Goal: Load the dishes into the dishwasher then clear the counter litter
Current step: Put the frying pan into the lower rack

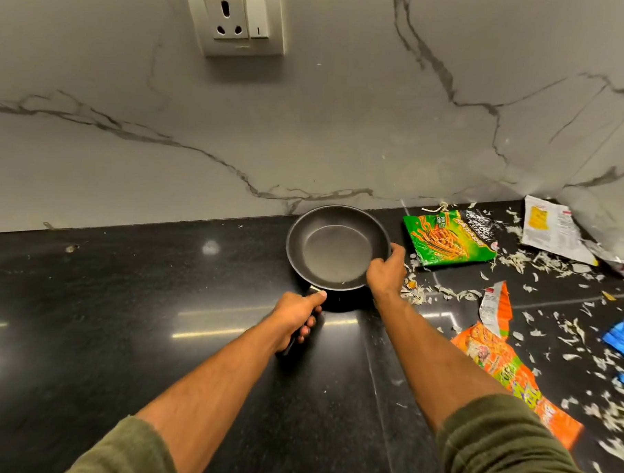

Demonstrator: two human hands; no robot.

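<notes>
The frying pan (335, 251) is gripped by both hands. Its handle at 7 o'clock is clasped by the left hand (296, 316); its rim at 4 o'clock is pinched by the right hand (386, 271).

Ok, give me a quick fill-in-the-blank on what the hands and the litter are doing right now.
1. The left hand grips the pan's ____.
2. The right hand holds the frying pan by its ____.
3. The green wrapper lies to the ____ of the pan.
4. The socket is mounted on the ____ above the black counter.

Missing words: handle; rim; right; wall
</notes>
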